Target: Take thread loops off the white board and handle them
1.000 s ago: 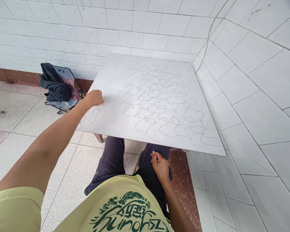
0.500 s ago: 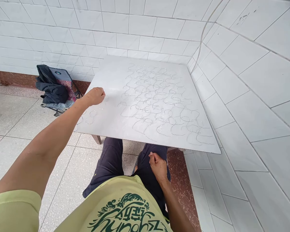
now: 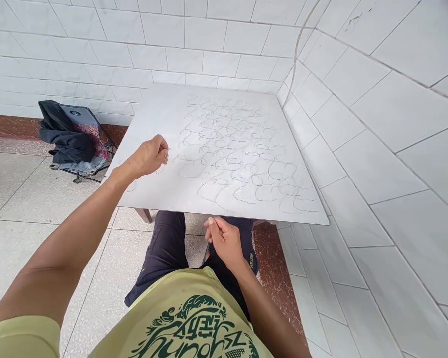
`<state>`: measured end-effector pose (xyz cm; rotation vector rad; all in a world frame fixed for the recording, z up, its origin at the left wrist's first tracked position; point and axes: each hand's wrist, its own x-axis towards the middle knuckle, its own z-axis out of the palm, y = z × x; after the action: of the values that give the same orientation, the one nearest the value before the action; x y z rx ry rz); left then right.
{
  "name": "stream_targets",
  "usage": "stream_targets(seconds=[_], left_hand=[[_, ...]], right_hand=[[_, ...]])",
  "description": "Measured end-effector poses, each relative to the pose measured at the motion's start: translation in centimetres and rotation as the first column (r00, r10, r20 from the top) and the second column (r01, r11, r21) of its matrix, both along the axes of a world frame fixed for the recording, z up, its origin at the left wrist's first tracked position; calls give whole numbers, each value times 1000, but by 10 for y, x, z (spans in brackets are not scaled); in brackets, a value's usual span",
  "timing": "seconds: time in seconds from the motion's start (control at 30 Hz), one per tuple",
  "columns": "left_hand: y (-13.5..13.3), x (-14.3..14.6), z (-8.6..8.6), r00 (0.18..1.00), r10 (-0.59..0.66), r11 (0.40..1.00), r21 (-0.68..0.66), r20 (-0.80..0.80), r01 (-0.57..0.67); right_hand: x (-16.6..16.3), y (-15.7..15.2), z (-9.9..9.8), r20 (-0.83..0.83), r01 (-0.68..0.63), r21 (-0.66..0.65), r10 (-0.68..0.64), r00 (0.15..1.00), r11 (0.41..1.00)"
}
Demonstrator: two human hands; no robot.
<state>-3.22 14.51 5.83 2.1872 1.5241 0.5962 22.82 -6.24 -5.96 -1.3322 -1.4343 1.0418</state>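
Observation:
Over the left part of a white board (image 3: 153, 194), my left hand (image 3: 149, 156) is closed in a pinch. A thin, pale loop, like wire or thread, shows at its fingertips. My right hand (image 3: 226, 241) is just off the board's front edge, above my thigh. Its thumb and forefinger are pressed together; what is between them, if anything, is too small to make out. Many thin, dark curved strands (image 3: 227, 154) are spread in rows across the middle and right of the board. Faint loops lie partly hidden by my left hand and forearm.
White tiled walls (image 3: 224, 37) meet in a corner behind and right of the board. A pale cable (image 3: 295, 54) runs down that corner. A folding chair (image 3: 85, 119) with dark cloth (image 3: 69, 136) on it stands on the floor at left.
My right hand has risen from my thigh toward the board's front edge. My left hand has turned and stays pinched over the board's left side. The view has shifted slightly right.

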Motion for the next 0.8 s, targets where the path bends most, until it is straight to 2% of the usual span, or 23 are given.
stream_targets(seconds=[0.13,0.23,0.33,0.43,0.5,0.57,0.63,0.67,0.73,0.8], left_hand=[[-28,21,4,983,-146,987,52,-110,152],[-57,41,9,943,-240,966,42,-229,256],[-80,53,12,908,-337,937,0,-249,348],[-92,54,12,921,-379,925,5,-91,381],[-98,51,9,953,-282,959,29,105,281],[-107,48,1,932,-89,996,7,352,92],[-120,49,-13,793,104,994,-99,600,-56],[-128,52,-22,718,178,982,-169,673,-85],[-144,61,-40,659,242,951,-308,712,-16],[-158,73,-56,607,232,927,-362,760,99]], right_hand=[[-15,39,40,-120,32,17,-30,992,999],[-23,67,58,-282,-60,-55,42,958,997],[-27,82,60,-434,-183,-154,100,895,971],[-26,82,51,-507,-193,-192,71,859,962],[-25,77,44,-526,-149,-202,21,850,968],[-24,73,39,-528,-82,-213,-43,848,974],[-23,71,37,-512,-20,-224,-100,853,974],[-23,70,37,-498,7,-227,-122,859,974],[-24,69,37,-460,53,-217,-150,875,975],[-25,68,38,-413,85,-184,-156,897,979]])
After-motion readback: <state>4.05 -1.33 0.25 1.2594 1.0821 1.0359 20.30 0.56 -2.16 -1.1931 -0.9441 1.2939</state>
